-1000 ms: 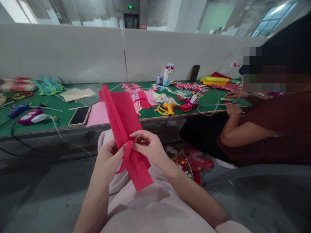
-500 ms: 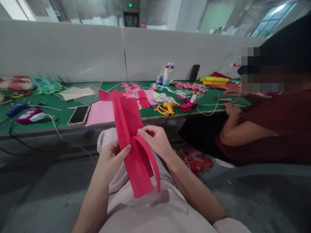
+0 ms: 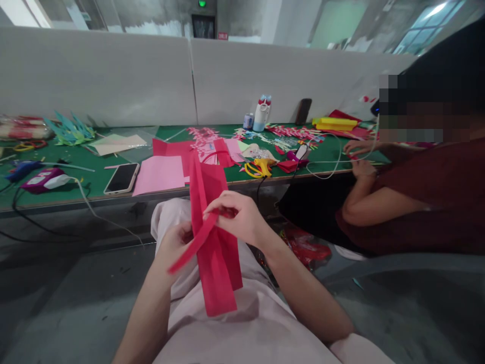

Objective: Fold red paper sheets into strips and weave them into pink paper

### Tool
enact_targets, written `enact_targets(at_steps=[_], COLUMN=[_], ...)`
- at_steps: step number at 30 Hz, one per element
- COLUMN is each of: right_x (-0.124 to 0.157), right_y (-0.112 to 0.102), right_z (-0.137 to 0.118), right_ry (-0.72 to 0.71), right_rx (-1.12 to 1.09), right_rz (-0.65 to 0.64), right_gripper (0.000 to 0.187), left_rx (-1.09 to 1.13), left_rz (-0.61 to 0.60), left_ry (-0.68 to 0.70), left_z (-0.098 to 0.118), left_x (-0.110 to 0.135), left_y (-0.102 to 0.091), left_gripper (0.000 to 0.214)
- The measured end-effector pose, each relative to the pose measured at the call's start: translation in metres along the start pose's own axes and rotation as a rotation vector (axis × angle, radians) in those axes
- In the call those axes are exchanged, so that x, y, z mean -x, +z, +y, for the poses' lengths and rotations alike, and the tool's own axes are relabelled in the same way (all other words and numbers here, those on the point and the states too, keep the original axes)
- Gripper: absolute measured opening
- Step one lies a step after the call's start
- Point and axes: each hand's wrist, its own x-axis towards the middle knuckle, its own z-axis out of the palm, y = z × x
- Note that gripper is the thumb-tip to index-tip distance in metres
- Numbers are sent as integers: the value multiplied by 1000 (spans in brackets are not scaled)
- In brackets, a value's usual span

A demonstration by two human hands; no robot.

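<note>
Above my lap I hold a folded piece of red paper [image 3: 215,278], long and upright with creases running down its length. My left hand [image 3: 173,248] is closed on its left edge, the fingers partly hidden behind the paper. A narrow red paper strip [image 3: 191,251] crosses over the front of the fold and slants down to the left, past my left thumb. My right hand [image 3: 244,217] pinches the upper end of that strip close to the fold. Whether the strip is joined to the folded paper I cannot tell.
On the green table [image 3: 166,134] lie a phone [image 3: 122,178], pink paper [image 3: 161,174], a yellow glue gun [image 3: 262,167], a purple-and-white glue gun [image 3: 47,180] with a trailing cord, and pink paper cuttings [image 3: 204,137]. A co-worker [image 3: 420,197] sits at the right.
The strip's free end has swung from hanging at the right to slanting down-left across the fold. My right hand has shifted slightly left, and the folded paper stands more upright.
</note>
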Motion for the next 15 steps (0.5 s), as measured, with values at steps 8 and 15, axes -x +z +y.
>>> enact_targets(at_steps=[8, 15], right_x=[-25, 9], right_y=[-34, -16], right_z=[33, 5], right_ry=[332, 395], right_rx=[-183, -113], right_rz=[348, 16], right_gripper=[28, 27], left_rx=[23, 129], left_rz=[-12, 60], left_ry=[-28, 0], left_z=[-3, -5], left_x=[0, -2], left_y=[-2, -2], left_gripper=[35, 38])
